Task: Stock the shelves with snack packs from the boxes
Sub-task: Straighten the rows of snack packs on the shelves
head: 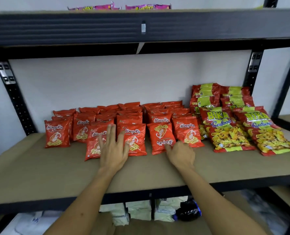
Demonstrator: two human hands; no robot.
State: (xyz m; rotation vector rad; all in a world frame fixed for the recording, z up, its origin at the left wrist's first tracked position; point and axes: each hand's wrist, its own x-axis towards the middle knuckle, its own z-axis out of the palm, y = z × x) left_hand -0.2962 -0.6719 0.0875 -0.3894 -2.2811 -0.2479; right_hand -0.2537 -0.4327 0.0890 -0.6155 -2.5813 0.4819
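Observation:
Several small red snack packs stand in rows on the brown shelf board [39, 167]. My left hand [112, 148] lies with straight fingers against two front packs, one red pack [94, 145] on its left and another red pack [135, 138] on its right. My right hand [181, 154] has its fingers curled at the bottom edge of an upside-down red pack [160, 138]; whether it pinches the pack is hidden. A further red pack [189, 132] leans just right of it.
Larger red-and-yellow seafood snack bags [225, 131] are stacked at the shelf's right end. Pink packs [96, 7] lie on the upper shelf above a black beam [90, 29]. Below, pale packets [139, 211] and a dark bottle [188, 211] sit on the lower shelf.

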